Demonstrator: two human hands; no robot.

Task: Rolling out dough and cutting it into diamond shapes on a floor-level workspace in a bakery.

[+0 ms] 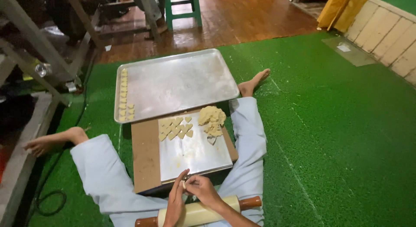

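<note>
Head view: both hands pinch a small dough piece point(183, 184) at the near edge of the metal sheet point(195, 153).

Left hand point(174, 205) and right hand point(203, 191) fingers press together around it; squeezed too hard, it could likely deform or drop onto the rolling pin point(197, 213).

The near half of the small metal sheet point(195, 155) lies bare, open to the left hand point(174, 205) and right hand point(203, 191) at its front edge. Farther on, heart-shaped dough pieces point(174, 127), a dough heap point(212, 119) and a heart cutter point(211, 140) block the way. The big tray point(182, 82) is open except for dough squares point(124, 97) along its left rim. The rolling pin point(199, 213) crosses the lap under the wrists
</note>
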